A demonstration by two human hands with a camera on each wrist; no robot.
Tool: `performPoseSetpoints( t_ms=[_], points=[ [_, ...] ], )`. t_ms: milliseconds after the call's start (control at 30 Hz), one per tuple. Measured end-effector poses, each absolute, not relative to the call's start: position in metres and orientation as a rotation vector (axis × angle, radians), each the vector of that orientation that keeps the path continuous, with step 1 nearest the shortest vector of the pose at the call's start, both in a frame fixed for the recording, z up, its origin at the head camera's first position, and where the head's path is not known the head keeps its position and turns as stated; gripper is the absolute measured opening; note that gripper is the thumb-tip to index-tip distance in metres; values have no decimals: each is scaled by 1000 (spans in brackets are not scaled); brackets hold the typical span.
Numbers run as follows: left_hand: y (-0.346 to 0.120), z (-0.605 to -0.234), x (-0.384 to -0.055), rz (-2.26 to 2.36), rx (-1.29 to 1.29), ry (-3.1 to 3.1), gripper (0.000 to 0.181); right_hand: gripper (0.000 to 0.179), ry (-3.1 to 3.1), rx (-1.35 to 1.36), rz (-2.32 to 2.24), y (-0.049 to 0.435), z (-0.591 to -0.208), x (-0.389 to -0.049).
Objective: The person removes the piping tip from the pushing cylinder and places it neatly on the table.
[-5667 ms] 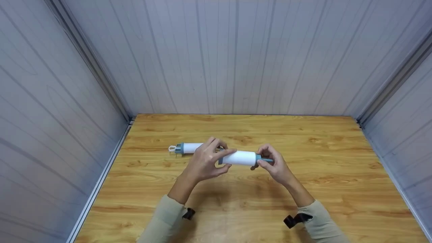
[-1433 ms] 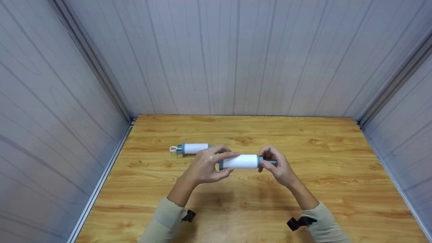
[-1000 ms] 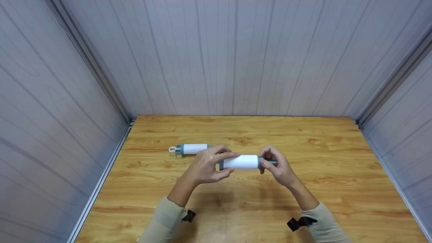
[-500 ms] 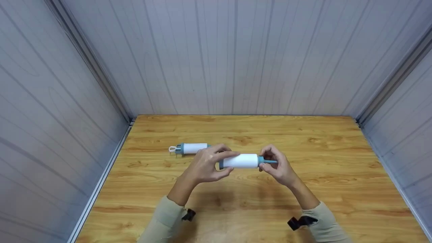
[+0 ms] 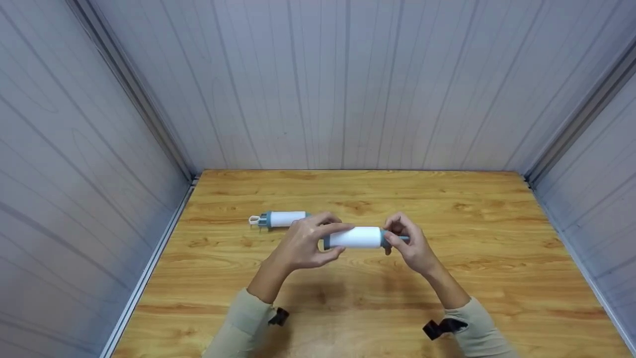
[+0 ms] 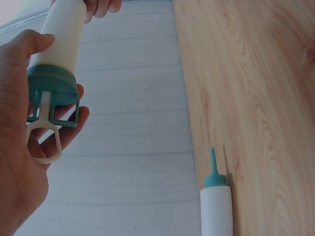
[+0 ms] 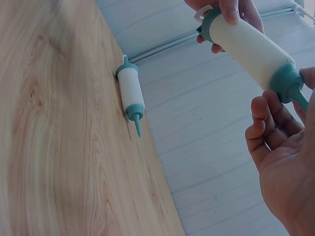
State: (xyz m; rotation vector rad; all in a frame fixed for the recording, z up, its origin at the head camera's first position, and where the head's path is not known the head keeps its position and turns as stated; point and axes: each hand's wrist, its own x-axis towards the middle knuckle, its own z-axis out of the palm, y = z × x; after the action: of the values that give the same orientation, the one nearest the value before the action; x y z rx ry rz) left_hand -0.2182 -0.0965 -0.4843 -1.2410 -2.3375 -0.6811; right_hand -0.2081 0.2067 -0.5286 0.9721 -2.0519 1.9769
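Observation:
A large plastic icing syringe (image 5: 355, 237), with a white barrel and teal ends, is held level above the table between both hands. My left hand (image 5: 305, 243) grips the barrel at its plunger end, thumb on one side and fingers on the other. Beside that palm, the left wrist view shows the teal finger loops and the white pull ring (image 6: 44, 142). At the other end, my right hand (image 5: 410, 246) pinches the teal nozzle cap (image 7: 286, 81) between thumb and fingers. The thin nozzle points right, partly hidden by that hand.
A second, matching syringe (image 5: 288, 219) lies on the wooden table (image 5: 357, 318) behind my left hand, ring end to the left, its nozzle hidden in the head view. Pale panel walls (image 5: 318, 89) enclose the table at the back and both sides.
Since the oldest frame, the held syringe has levelled out and shifted slightly right. Over the last half second my right thumb has moved up over the nozzle cap; the left hand keeps its hold.

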Motion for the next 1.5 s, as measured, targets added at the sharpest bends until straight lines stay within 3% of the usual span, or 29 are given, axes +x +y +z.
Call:
performPoseSetpoints(
  t_ms=[700, 1067, 1500],
  points=[
    [-98, -484, -218, -682, -1240, -2316, 45, 21, -1975, 1030, 1995, 206, -531, -209],
    [-98, -485, -219, -677, -1241, -2286, 44, 10, -2020, 977, 1953, 204, -529, -208],
    [-98, -483, -217, -697, -1233, -2314, 42, 11, -2036, 964, 1968, 204, -528, -207]
  ],
)
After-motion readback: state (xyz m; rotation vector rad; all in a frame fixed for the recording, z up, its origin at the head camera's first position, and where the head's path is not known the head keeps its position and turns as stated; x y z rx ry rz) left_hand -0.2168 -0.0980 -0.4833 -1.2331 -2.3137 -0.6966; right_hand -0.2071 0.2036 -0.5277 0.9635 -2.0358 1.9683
